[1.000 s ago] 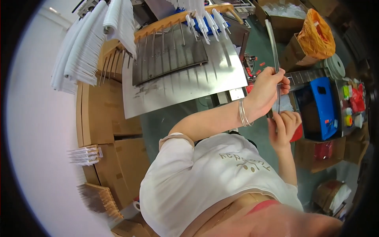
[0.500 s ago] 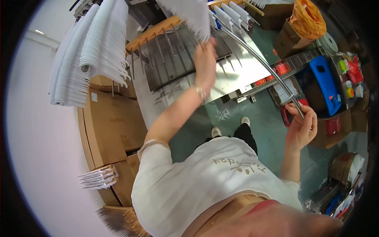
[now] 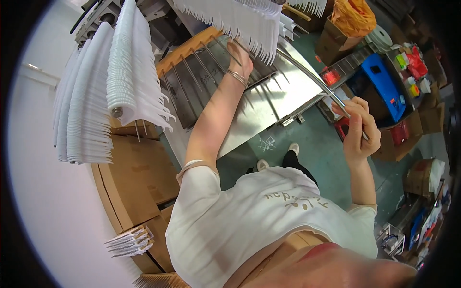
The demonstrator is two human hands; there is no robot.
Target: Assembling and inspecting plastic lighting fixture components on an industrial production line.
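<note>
Steel surface (image 3: 240, 125), green floor (image 3: 331, 165). Right hand (image 3: 362, 127) pinches metal rod (image 3: 329, 91) crossing surface's right corner; left hand (image 3: 241, 56) by peg rack (image 3: 187, 50), can't tell grip. Carton (image 3: 333, 42) beyond right edge holds orange bag (image 3: 353, 18).

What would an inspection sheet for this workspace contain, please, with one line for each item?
Surface: shiny metal tabletop.
Job's things: a metal rod slants up toward white fringed pieces; a wooden rack bears several thin rods.
Clutter: small white scraps on the green floor.
Hands: right hand grips the metal rod; left hand is at the rack, fingers mostly hidden.
Cables: none clearly made out.
Surroundings: cardboard boxes at left; orange bag at upper right.
</note>
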